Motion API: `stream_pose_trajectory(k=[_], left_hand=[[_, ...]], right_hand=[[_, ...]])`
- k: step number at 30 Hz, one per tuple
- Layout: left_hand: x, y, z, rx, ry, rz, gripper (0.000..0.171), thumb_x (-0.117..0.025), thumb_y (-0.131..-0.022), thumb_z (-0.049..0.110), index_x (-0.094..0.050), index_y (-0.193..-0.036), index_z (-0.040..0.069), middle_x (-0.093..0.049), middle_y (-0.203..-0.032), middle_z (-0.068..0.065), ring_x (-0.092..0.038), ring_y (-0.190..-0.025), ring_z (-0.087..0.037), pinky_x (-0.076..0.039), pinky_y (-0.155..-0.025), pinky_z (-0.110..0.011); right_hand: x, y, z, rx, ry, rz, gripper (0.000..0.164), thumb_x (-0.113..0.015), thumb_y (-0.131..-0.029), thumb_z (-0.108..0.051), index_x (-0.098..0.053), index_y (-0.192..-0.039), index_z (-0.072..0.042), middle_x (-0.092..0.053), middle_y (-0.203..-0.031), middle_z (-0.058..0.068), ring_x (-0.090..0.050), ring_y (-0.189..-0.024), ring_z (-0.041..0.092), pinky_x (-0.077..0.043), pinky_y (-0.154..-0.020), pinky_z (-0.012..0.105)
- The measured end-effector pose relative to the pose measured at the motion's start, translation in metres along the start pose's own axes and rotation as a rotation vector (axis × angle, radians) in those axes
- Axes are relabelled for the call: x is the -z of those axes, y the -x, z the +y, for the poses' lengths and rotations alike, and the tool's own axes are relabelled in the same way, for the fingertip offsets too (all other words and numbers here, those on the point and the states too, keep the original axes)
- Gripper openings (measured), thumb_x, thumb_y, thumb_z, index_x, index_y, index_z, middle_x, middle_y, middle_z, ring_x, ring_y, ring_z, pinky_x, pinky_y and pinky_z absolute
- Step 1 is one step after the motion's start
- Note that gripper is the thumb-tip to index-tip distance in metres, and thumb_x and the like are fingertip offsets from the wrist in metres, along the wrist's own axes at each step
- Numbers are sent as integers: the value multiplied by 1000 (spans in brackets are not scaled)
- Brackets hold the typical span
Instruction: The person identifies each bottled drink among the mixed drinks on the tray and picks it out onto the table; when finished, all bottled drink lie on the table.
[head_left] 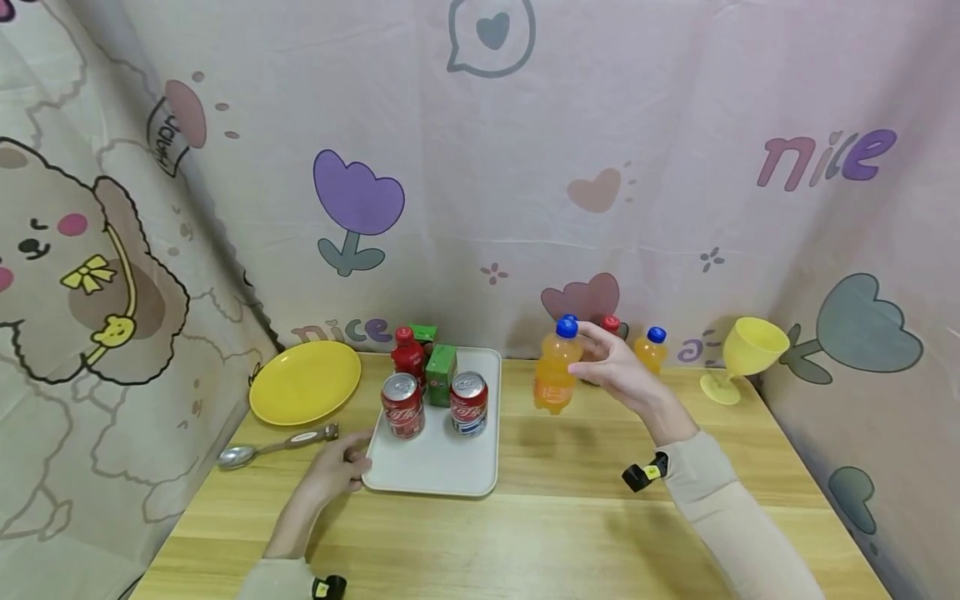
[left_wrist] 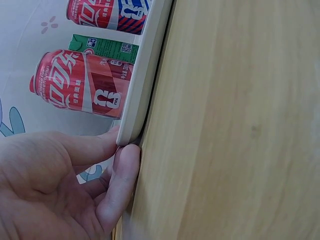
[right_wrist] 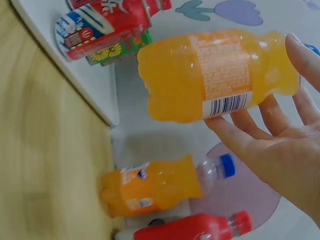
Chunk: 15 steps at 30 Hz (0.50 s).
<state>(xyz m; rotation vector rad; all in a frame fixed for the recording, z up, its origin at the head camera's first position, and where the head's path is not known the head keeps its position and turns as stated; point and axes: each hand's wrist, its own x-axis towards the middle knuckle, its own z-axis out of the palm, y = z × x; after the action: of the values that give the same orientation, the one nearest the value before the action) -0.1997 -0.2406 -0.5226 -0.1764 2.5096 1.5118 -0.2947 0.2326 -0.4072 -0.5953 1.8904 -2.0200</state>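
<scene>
My right hand [head_left: 618,367] holds a bottle of orange soda [head_left: 555,371] with a blue cap, raised above the table to the right of the tray. In the right wrist view, thumb and fingers are round the upper part of that bottle [right_wrist: 180,75]. At the near left corner of the white tray [head_left: 431,467], my left hand [head_left: 333,468] pinches the rim, as the left wrist view also shows. Two cola cans [head_left: 402,406] [head_left: 468,404], a red bottle [head_left: 408,357] and green drink cartons [head_left: 441,375] stand on the tray.
Left of the tray are a yellow plate [head_left: 305,383] and a spoon [head_left: 277,445]. Behind my right hand stand another orange soda bottle [head_left: 651,350] and a red-capped bottle [head_left: 610,323], partly hidden. A yellow goblet [head_left: 750,348] is at the far right. Printed cloth [head_left: 480,167] hangs behind the table.
</scene>
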Motion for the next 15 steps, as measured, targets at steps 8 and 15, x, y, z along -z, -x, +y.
stream_pose_trajectory(k=[8, 15], left_hand=[[0, 0, -1, 5, 3, 0, 54, -63, -99, -4, -51, -151, -3, -55, -98, -12, -57, -78, -18, -55, -61, -23], [0, 0, -2, -5, 1, -2, 54, -63, -99, -4, -50, -151, -4, -55, -97, -11, -57, -77, -18, -55, -61, -23]], right_hand=[[14, 4, 27, -13, 27, 79, 55, -67, -97, 3, -53, -145, -20, -64, -138, -9, -62, -120, 15, -55, -103, 28], [22, 3, 49, -57, 33, 165, 57, -69, -97, 1, -51, -146, -21, -61, -140, -12, -61, -125, 12, -53, -105, 23]])
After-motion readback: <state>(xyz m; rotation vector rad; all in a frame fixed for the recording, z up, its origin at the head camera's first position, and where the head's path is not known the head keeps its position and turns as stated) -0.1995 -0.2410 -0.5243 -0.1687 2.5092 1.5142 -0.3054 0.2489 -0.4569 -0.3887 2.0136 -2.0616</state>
